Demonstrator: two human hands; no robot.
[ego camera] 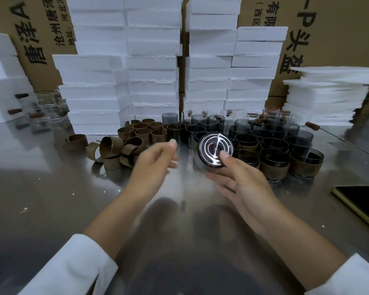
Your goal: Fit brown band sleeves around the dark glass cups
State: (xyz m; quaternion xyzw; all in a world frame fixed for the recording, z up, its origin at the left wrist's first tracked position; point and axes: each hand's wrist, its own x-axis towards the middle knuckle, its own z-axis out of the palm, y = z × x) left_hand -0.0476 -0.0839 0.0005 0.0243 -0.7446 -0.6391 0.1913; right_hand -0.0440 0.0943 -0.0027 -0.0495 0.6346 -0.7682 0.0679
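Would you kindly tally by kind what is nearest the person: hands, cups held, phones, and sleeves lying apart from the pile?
2 hands: left hand, right hand
1 cup, held in the right hand
1 phone, at the table's right edge
1 sleeve, apart to the left of the pile
Total: 5

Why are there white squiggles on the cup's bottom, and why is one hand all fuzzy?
Head view: the squiggles are glare, lights mirrored on the base of the dark glass cup held in the right hand; same view: the left hand shows motion blur, and the steel table carries soft reflections.
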